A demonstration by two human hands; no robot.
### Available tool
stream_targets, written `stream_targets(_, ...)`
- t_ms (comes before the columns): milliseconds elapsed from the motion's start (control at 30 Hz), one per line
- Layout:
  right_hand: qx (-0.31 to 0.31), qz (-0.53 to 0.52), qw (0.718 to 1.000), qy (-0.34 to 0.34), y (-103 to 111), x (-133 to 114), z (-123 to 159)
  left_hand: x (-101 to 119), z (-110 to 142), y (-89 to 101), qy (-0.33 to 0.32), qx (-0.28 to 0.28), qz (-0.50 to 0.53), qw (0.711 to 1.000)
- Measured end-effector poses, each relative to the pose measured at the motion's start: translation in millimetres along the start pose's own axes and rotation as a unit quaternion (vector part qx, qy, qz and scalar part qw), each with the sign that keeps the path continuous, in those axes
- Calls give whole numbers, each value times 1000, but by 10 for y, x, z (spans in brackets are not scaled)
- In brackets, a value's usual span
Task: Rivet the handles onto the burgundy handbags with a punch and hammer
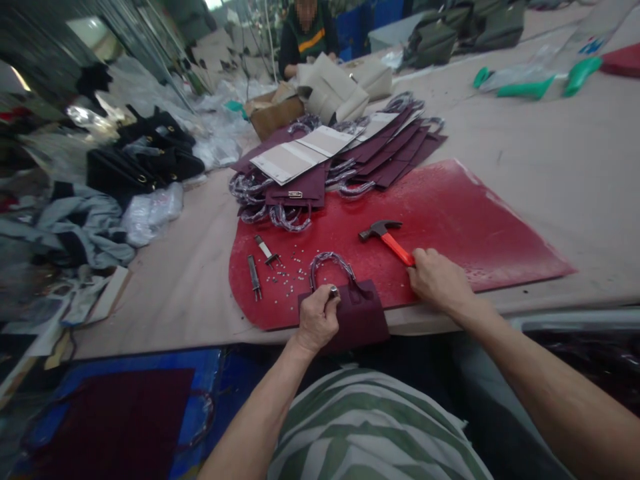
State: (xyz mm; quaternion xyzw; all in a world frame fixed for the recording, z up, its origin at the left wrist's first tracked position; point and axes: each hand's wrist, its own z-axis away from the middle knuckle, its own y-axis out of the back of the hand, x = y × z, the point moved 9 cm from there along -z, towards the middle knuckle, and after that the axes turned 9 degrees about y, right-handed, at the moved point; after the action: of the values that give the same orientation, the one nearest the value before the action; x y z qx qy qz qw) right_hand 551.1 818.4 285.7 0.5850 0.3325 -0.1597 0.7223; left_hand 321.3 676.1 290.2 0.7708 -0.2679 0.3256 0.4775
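My right hand (440, 277) is wrapped round the red handle of a claw hammer (397, 248), its dark head over the red mat. In my left hand (319, 317), closed in a fist, a small metal punch (333, 291) stands with its round end up. That fist rests over a maroon bag panel (367, 313) at the table's front edge, whose plastic-wrapped handle (333, 259) arches away from me. The punch's lower end is hidden by my fingers. Left of the panel lie tiny metal pieces (287, 275) and two pronged tools, one dark (254, 277) and one silver (265, 250).
A red mat (450, 213) covers the middle of the table. Behind it are stacked maroon bag panels (390, 150), pale boards (303, 157) and a cardboard box (275, 117). Black bags (145, 153) lie left. A co-worker (307, 40) is at the far side.
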Motion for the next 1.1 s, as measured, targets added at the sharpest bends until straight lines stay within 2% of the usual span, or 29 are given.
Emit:
stream_targets(100,-88,-129,987,-41,-124,-25,-10,2,-15,3,9,-1,11,1000)
stream_targets(167,-137,-166,976,-41,-174,-194,83,14,-19,12,9,1,17,1000)
stream_targets(233,-151,-205,966,-38,-140,-414,246,33,-15,17,-1,6,22,1000)
stream_targets(267,-140,-217,966,-26,-80,-538,337,42,-11,14,-9,8,23,1000)
stream_targets(333,-65,-218,973,40,153,-805,506,48,-1,5,-23,12,22,999)
stream_targets(400,37,-119,978,168,434,-1100,697,36,10,-3,-34,21,18,999)
stream_targets(433,67,-51,968,237,502,-1239,806,26,16,-4,-38,28,16,999)
stream_targets(500,59,78,936,337,451,-1409,977,12,25,-3,-45,38,13,998)
stream_targets(567,-4,164,913,375,305,-1440,1053,8,31,-1,-50,43,13,998)
stream_targets(633,-17,185,907,378,312,-1473,1086,13,33,6,-52,45,16,998)
stream_targets(667,10,173,909,379,391,-1519,1105,17,34,10,-52,44,18,998)
stream_targets(733,106,129,909,382,606,-1617,1174,24,36,22,-54,46,17,997)
stream_targets(767,142,116,905,384,669,-1642,1215,28,38,28,-56,47,14,997)
stream_targets(800,153,116,899,395,668,-1658,1251,28,39,32,-56,48,11,997)
stream_targets(833,119,135,898,402,574,-1648,1254,25,40,34,-56,48,8,997)
stream_targets(900,9,183,903,388,314,-1512,1197,21,38,29,-54,40,5,998)
stream_targets(967,-73,193,922,327,163,-1267,1068,22,35,30,-52,35,9,998)
stream_targets(1100,-114,103,965,213,110,-852,676,44,40,38,-54,34,16,998)
